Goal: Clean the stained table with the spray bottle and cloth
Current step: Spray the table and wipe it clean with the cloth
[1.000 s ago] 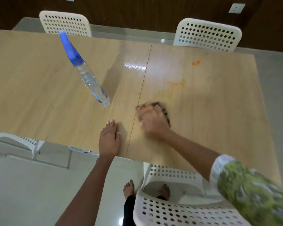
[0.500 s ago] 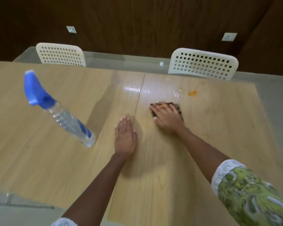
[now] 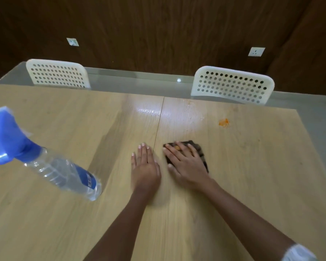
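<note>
A light wooden table (image 3: 252, 185) fills the view. My right hand (image 3: 184, 162) presses flat on a dark folded cloth (image 3: 200, 152) just right of the table's centre seam. My left hand (image 3: 145, 164) rests flat on the table beside it, left of the seam, holding nothing. An orange stain (image 3: 223, 122) lies farther back and to the right of the cloth. A wet sheen (image 3: 177, 113) shows behind the cloth. The clear spray bottle (image 3: 51, 164) with a blue trigger head stands at the left.
Two white perforated chairs stand at the far side, one at the left (image 3: 56, 74) and one at the right (image 3: 231, 85). A dark wood-panelled wall (image 3: 167, 31) with two sockets rises behind them.
My right hand with the cloth has slid back toward me and slightly left, away from the orange stain. My left hand stays flat on the table. The camera has tilted up.
</note>
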